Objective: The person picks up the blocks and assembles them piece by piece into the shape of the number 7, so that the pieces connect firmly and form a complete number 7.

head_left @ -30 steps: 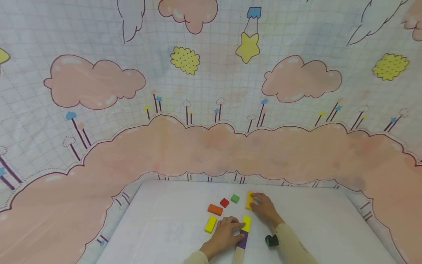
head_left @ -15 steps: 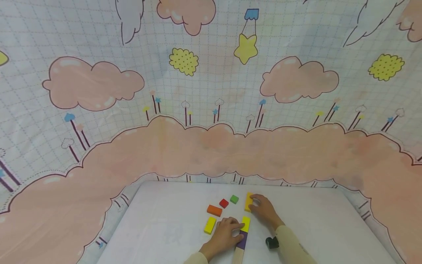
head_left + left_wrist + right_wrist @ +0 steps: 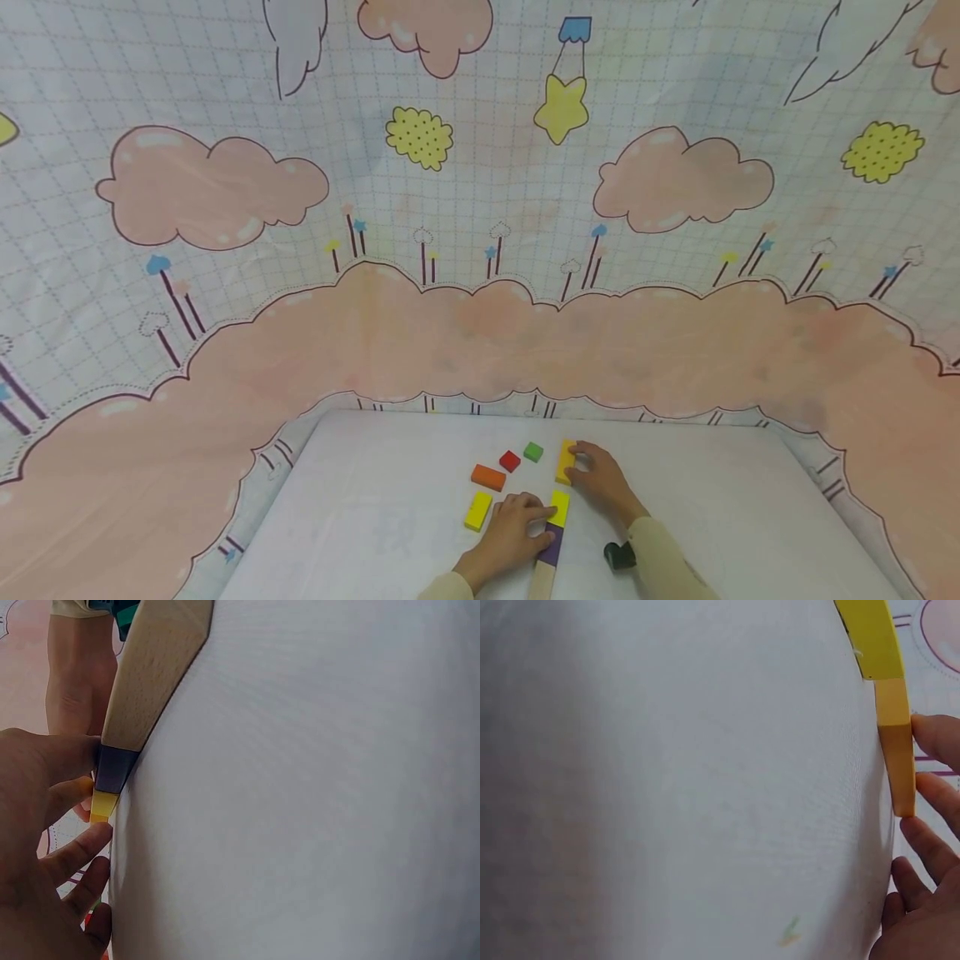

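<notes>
In the head view a straight row runs away from the near edge: a plain wood block [image 3: 542, 580], a purple block [image 3: 551, 546] and a yellow block [image 3: 559, 505]. My left hand [image 3: 508, 533] lies along the row's left side, thumb against the purple block and index fingertip on the yellow one. Beyond the row's far end, my right hand [image 3: 606, 482] holds an orange-yellow block [image 3: 565, 463] by its right side with thumb and fingertips. In the right wrist view, this orange-yellow block [image 3: 898, 750] appears close in line with the bright yellow block [image 3: 874, 637].
Left of the row lie another yellow block [image 3: 477, 511], an orange block [image 3: 488, 477], a red block [image 3: 510, 461] and a green block [image 3: 533, 452]. A dark green object [image 3: 618, 556] sits by the right sleeve. The white table [image 3: 360, 500] meets a cloud-print cloth [image 3: 450, 333].
The orange-yellow block and my right hand have slid slightly nearer to the row's far end. My left hand stays in place on the row.
</notes>
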Tool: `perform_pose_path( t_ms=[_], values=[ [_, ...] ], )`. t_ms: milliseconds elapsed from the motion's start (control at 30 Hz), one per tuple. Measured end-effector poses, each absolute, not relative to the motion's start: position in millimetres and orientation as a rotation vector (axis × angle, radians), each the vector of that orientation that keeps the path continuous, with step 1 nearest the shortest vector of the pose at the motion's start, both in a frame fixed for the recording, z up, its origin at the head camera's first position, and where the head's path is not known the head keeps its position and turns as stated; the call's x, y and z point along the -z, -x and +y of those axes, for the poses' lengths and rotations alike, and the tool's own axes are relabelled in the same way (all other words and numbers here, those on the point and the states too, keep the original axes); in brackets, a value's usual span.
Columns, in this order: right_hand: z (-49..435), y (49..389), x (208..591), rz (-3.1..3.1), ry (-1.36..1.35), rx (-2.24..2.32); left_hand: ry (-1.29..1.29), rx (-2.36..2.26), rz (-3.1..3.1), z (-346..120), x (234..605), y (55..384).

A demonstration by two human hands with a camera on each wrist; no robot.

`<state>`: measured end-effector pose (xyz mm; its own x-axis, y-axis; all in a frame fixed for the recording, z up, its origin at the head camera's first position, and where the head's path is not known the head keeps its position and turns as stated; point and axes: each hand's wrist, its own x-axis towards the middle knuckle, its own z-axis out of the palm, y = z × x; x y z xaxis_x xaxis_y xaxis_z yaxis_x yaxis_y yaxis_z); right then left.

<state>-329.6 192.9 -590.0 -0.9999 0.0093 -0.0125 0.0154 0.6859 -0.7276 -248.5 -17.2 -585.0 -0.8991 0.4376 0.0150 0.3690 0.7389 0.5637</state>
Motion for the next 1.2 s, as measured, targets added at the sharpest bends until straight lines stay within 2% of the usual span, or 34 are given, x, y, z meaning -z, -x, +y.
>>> perform_pose_path(
  t_ms=[1200],
  values=[
    [192,315,593,2.879,0.04,1.242,-0.609,-0.867,2.81,-15,583,246]
  ],
)
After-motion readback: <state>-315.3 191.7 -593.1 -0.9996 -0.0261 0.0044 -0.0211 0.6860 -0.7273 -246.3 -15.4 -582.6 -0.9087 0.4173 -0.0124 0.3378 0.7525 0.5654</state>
